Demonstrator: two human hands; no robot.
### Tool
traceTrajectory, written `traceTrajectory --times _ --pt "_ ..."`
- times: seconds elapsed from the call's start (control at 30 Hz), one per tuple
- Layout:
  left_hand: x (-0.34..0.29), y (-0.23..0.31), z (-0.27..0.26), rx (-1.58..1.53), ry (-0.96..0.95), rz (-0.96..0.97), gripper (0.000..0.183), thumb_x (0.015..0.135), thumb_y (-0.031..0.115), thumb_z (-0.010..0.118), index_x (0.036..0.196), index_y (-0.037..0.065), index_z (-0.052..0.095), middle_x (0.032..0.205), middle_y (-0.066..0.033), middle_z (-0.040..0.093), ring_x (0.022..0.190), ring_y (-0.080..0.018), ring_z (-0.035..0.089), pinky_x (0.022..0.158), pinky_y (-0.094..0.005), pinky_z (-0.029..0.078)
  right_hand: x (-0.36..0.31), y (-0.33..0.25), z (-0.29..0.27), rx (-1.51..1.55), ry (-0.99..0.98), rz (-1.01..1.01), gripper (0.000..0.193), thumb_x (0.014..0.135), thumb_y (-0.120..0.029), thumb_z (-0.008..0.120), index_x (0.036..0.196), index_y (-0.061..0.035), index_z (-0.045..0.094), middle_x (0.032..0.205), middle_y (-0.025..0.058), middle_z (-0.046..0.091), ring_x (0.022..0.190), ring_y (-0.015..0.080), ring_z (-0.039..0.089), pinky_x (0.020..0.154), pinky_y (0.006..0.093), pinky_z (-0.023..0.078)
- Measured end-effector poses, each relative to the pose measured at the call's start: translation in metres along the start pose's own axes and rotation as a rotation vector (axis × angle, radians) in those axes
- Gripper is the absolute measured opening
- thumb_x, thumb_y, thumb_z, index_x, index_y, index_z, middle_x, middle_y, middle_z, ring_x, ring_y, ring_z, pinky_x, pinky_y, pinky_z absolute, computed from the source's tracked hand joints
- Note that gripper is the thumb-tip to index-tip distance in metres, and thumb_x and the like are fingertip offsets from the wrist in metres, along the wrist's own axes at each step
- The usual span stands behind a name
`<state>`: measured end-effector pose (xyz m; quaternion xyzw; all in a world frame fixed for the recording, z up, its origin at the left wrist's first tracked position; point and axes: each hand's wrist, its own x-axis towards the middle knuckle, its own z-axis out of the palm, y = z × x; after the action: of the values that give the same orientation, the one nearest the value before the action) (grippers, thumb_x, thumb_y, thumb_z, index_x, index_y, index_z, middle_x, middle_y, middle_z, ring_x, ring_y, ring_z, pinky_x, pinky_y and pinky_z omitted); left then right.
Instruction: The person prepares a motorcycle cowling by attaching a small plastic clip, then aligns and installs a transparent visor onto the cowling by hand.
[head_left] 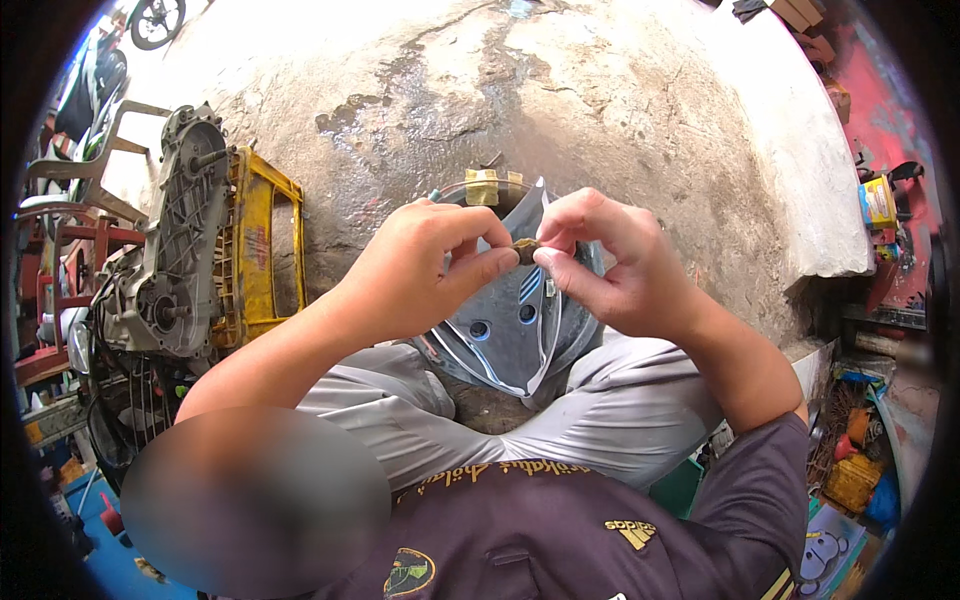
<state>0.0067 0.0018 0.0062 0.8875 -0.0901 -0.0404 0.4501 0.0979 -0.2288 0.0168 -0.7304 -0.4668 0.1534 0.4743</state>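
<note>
In front of my chest, both hands meet at a small dark brown piece with a yellowish top [525,251]; what kind of part it is cannot be made out. My left hand [432,262] pinches one end between thumb and forefinger. From the other side, my right hand [622,268] pinches the opposite end the same way. Below them, between my knees, lies a dark grey molded panel [500,345] with white edging, blue stripes and two round holes. Just beyond my left fingertips is a yellowish taped block [482,187], with a thin wire by it.
To the left, a grey metal engine case [182,240] leans by a yellow plastic crate [270,245]. A plastic chair [100,170] stands behind it. On the right are a low pale concrete ledge [800,190], a yellow container [878,203] and cluttered parts [855,480].
</note>
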Motion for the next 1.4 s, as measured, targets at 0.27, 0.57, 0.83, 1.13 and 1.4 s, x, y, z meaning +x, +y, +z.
traceTrajectory --times 0.27,0.57,0.83,1.13,1.4 --pt "-0.001 -0.003 0.020 -0.069 0.073 0.057 0.013 0.094 0.020 0.075 0.099 0.008 0.074 0.074 -0.0066 0.065 0.075 -0.0234 0.061 0.077 -0.0387 0.047 -0.004 0.001 -0.010 0.082 -0.007 0.161 0.028 0.092 -0.007 0.077 0.117 -0.0032 0.066 0.088 0.0050 0.068 0.083 0.0130 0.067 0.080 0.0302 0.053" --pt "-0.010 0.000 0.020 0.116 0.096 0.087 0.013 0.093 0.021 0.076 0.094 0.008 0.075 0.070 -0.0058 0.065 0.068 -0.0214 0.058 0.076 -0.0364 0.046 -0.011 0.012 -0.002 0.161 -0.133 0.324 0.024 0.093 -0.023 0.080 0.099 -0.0014 0.072 0.080 0.0006 0.066 0.076 0.0085 0.056 0.069 0.0296 0.048" --pt "-0.015 -0.002 0.025 0.125 0.133 0.155 0.012 0.091 0.020 0.078 0.096 0.008 0.075 0.064 -0.0043 0.059 0.064 -0.0206 0.055 0.073 -0.0374 0.046 -0.015 0.003 0.000 0.167 -0.151 0.326 0.014 0.094 -0.013 0.076 0.095 -0.0021 0.068 0.084 -0.0023 0.059 0.080 0.0081 0.053 0.074 0.0281 0.045" --pt "-0.020 0.007 0.026 0.017 0.187 0.129 0.012 0.090 0.019 0.076 0.098 0.010 0.074 0.063 -0.0038 0.057 0.065 -0.0213 0.055 0.070 -0.0373 0.045 -0.018 0.005 0.005 0.239 -0.038 0.325 0.012 0.095 -0.013 0.074 0.099 -0.0045 0.068 0.084 -0.0034 0.056 0.080 0.0064 0.052 0.073 0.0267 0.044" --pt "-0.020 0.006 0.025 -0.033 0.308 0.116 0.013 0.090 0.019 0.077 0.097 0.008 0.075 0.065 -0.0043 0.060 0.066 -0.0202 0.056 0.070 -0.0363 0.046 -0.018 0.006 0.007 0.306 0.152 0.145 0.013 0.093 -0.012 0.078 0.102 -0.0060 0.072 0.085 -0.0026 0.065 0.081 0.0074 0.060 0.078 0.0278 0.048"
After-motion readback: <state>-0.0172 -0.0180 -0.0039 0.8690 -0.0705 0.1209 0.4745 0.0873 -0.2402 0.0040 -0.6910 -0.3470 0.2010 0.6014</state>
